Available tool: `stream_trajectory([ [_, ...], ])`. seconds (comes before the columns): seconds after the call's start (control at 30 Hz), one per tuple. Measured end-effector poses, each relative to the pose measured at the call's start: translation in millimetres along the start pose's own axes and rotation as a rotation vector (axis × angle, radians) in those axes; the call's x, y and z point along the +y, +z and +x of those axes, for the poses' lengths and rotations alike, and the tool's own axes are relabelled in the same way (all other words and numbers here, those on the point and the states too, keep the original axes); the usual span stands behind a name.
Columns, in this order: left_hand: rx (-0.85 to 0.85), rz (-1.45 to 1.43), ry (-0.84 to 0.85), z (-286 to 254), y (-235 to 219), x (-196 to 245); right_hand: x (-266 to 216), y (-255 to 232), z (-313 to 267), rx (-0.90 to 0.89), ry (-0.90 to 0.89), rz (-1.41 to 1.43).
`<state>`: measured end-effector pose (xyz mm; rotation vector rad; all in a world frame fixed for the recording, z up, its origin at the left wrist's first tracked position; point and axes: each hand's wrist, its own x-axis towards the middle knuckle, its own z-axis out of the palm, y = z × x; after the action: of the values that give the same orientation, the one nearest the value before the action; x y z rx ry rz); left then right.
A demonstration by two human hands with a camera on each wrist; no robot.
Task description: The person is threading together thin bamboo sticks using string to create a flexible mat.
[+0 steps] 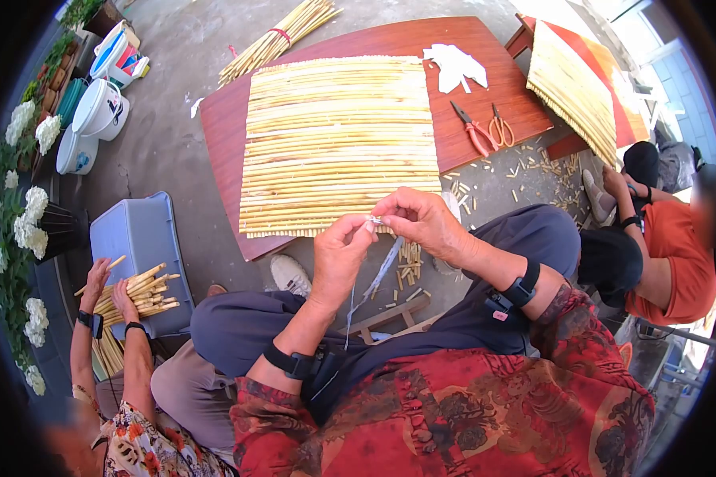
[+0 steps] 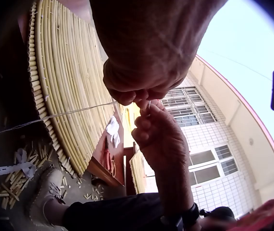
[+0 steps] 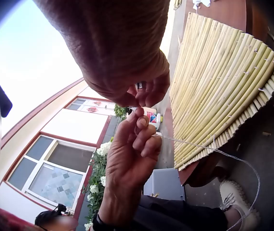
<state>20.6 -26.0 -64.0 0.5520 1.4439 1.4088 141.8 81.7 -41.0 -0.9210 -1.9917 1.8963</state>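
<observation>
My left hand [image 1: 340, 258] and right hand [image 1: 428, 226] meet fingertip to fingertip over the near edge of a reed mat [image 1: 338, 151]. Between them they pinch a thin, pale string [image 2: 74, 111], the pinched part mostly hidden by the fingers. Its loose length trails from the left hand, curving down past the mat in the right wrist view. A ring shows on a finger of the right hand. The mat, made of yellow reed stalks tied side by side, lies on a reddish-brown table [image 1: 497, 83].
Red-handled pliers [image 1: 476, 133], scissors [image 1: 500, 127] and a white cloth [image 1: 456, 67] lie on the table. Cut reed pieces [image 1: 410, 262] litter the floor. At left, a person holds reed stalks [image 1: 139, 294] over a grey-blue bin [image 1: 135, 226]; another person sits right, by a second mat [image 1: 573, 87].
</observation>
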Motion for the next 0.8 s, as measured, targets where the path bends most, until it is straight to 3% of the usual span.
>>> stream_trajectory([
  [0.17, 0.006, -0.070, -0.031, 0.2, 1.7, 0.0, 5.9, 1.1, 0.1, 0.026, 0.102, 0.140],
  [0.4, 0.017, -0.072, -0.020, 0.4, 4.3, 1.1, 2.9, 0.4, -1.3, 0.015, 0.128, 0.092],
  [0.8, -0.052, -0.187, -0.154, 2.3, -0.3, 5.1, 2.8, 1.5, -1.4, 0.077, -0.103, -0.146],
])
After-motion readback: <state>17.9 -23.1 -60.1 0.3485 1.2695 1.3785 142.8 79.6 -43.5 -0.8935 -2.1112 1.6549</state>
